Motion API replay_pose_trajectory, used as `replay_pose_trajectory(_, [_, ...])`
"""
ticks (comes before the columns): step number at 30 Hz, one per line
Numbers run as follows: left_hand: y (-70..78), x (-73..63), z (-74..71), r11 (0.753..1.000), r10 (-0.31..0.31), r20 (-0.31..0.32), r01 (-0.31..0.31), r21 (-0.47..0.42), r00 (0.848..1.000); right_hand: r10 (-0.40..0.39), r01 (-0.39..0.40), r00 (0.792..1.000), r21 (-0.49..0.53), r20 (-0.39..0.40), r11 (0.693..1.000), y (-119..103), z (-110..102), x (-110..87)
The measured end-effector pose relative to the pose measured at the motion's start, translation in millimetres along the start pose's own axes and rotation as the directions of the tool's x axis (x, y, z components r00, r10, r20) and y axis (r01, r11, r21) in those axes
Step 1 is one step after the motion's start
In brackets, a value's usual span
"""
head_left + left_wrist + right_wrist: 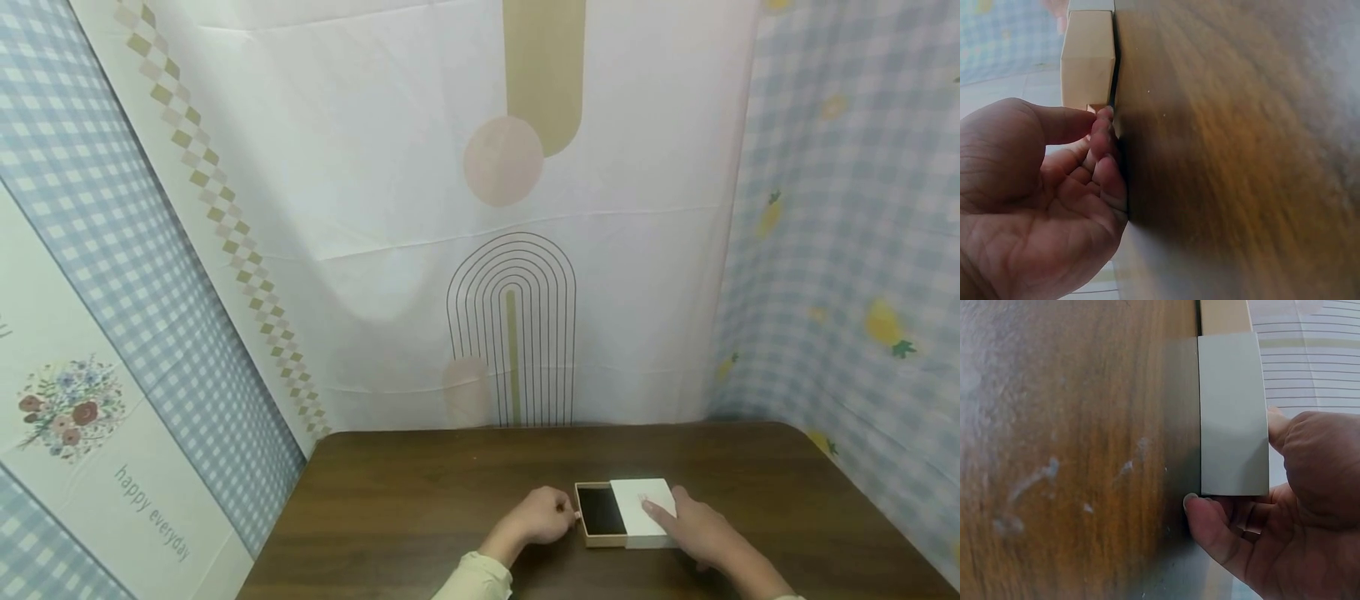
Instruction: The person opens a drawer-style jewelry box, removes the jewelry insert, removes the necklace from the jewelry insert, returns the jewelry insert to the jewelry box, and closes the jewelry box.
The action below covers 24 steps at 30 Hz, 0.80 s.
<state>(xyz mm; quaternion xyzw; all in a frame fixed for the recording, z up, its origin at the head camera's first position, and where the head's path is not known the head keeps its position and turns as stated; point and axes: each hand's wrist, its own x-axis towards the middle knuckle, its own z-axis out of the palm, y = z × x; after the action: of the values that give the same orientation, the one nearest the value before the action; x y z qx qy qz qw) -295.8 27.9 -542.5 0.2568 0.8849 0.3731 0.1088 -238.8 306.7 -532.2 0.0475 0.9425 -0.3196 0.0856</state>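
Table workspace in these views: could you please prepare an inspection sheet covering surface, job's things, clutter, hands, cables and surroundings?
Surface: brown wood-look table; pale marks in the right wrist view, nature unclear.
Job's things: white box cover; tan-walled tray, dark inside, partly outside the cover.
Clutter: nothing seen.
Left hand: pinches a small tab at the tray's end.
Right hand: grips the cover, thumb on top.
Cables: nothing seen.
Surroundings: white patterned cloth behind; blue-checked cloth at both sides.
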Motion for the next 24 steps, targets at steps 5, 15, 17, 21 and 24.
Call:
replay_pose_trajectory(5, [2.5,-3.6,-2.9,1.0,0.002,0.017,-0.002,-0.003,1.0,-0.011,0.011,1.0,-0.012,0.003,1.0,-1.1,-0.7,-0.5])
replay_pose_trajectory(15, [1.5,-8.9,-1.0,0.998,-0.002,0.01,0.003,-0.057,1.0,-0.023,0.023,0.999,-0.025,0.026,0.999,-2.8,-3.8,-2.8])
replay_pose_trajectory(17, [1.5,-9.6,-0.3,0.998,-0.001,-0.003,0.001,-0.06,1.0,-0.023,0.024,0.999,-0.025,0.031,0.999,-2.3,-3.9,-2.5])
replay_pose_trajectory(21, [0.8,-10.5,-0.1,0.996,-0.014,-0.052,0.01,-0.087,0.999,-0.034,0.034,0.999,-0.02,0.032,0.999,-2.8,-3.3,-0.8])
replay_pose_trajectory(24, [-0.1,-8.7,3.5,0.992,-0.031,-0.127,0.016,-0.122,0.991,-0.042,0.043,0.999,-0.015,0.024,0.999,-2.9,-3.1,-1.5])
